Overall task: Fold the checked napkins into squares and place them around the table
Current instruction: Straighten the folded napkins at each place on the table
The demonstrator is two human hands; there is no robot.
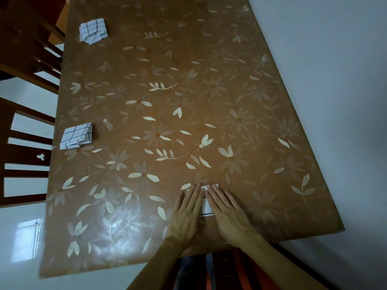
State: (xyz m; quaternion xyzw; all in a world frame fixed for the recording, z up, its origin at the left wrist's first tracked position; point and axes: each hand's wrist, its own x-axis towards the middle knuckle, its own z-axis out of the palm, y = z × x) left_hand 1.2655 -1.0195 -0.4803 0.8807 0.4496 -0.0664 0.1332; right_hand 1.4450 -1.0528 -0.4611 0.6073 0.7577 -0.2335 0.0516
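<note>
The step in hand is judged to be the pressing of a fold. The napkin [207, 208] is laid on the desk [188, 91], close to the near edge. It is almost all hidden under the 2 hands. Only a white strip with a dark line is seen between them. The left hand [186, 214] is laid flat on 1 side of it and the right hand [228, 216] on the other. No grip is closed: the fingers of both hands are stretched out straight, and nothing is pinched.

To do this well, the cloth should be pushed down evenly, from the middle out to the sides, so that a sharp crease is made. The edges should be lined up, or a crooked square will be made. The desk top looks shiny, so the thin cloth may be slid by a sideways push.

2 more napkins are seen by the left edge, well apart: a near one [76, 136] and a far one [92, 30]. Both are white with dark checks and are folded small, with uneven layers.
</note>
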